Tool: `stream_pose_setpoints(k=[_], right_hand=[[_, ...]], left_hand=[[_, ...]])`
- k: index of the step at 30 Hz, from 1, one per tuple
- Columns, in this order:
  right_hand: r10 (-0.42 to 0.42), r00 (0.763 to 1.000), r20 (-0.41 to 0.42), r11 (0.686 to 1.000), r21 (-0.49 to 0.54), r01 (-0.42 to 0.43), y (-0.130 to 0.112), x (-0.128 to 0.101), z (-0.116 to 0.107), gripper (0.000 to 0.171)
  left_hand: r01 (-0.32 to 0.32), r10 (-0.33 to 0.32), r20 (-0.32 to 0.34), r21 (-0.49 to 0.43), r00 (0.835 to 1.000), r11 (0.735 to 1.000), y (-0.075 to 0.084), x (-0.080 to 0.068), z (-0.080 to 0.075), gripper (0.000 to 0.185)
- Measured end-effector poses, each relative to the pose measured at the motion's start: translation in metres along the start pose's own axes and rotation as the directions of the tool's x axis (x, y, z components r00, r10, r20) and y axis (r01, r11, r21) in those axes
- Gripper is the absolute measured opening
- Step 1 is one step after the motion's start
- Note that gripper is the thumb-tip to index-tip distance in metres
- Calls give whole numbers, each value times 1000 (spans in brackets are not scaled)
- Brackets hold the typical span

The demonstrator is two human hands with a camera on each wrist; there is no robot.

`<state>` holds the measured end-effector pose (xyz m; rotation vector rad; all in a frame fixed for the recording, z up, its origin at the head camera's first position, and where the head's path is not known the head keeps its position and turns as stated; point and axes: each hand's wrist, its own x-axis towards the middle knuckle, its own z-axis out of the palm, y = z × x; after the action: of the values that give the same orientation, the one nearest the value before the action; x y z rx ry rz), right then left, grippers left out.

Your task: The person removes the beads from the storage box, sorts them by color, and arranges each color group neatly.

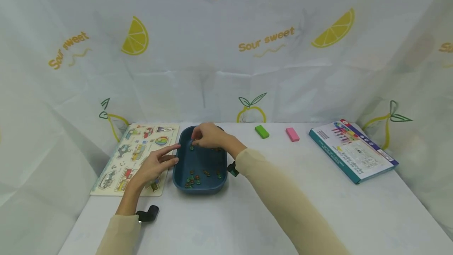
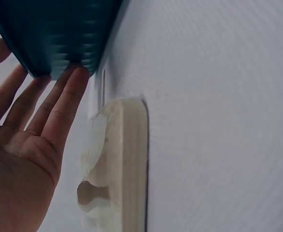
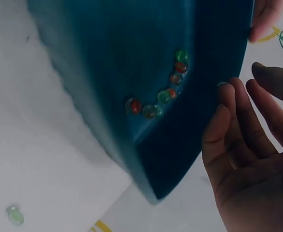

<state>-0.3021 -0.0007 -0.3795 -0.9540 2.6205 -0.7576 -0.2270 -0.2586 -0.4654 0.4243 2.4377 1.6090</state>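
Note:
A dark blue tray sits mid-table with several small red and green beads in its near end; the beads also show in the right wrist view. My left hand lies flat, straight fingers touching the tray's left outer wall. My right hand hovers over the tray's far end with fingers bent downward. In the right wrist view its fingers are loosely bent against the tray wall, the thumb held apart. A greenish bead sits at one fingertip.
A wooden vehicle puzzle board lies left of the tray, under my left hand. Behind it on the right are a green block, a pink block and a colourful box. One loose bead lies on the table.

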Motion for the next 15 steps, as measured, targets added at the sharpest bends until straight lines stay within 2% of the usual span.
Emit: stream_pose_setpoints(k=[4,11,15], right_hand=[[43,999,-33,999,-19,-44,-6,10,9,21],[179,980,-83,979,-80,-185,-3,20,30,13],[207,973,-99,973,-81,-215,-2,25,39,11]], left_hand=[[12,-12,-7,7,1000,1000,-2,-1,-1,59],[6,-6,1,-15,1000,1000,-2,0,1,59],[15,-15,-6,-15,1000,1000,-1,-1,1,59]])
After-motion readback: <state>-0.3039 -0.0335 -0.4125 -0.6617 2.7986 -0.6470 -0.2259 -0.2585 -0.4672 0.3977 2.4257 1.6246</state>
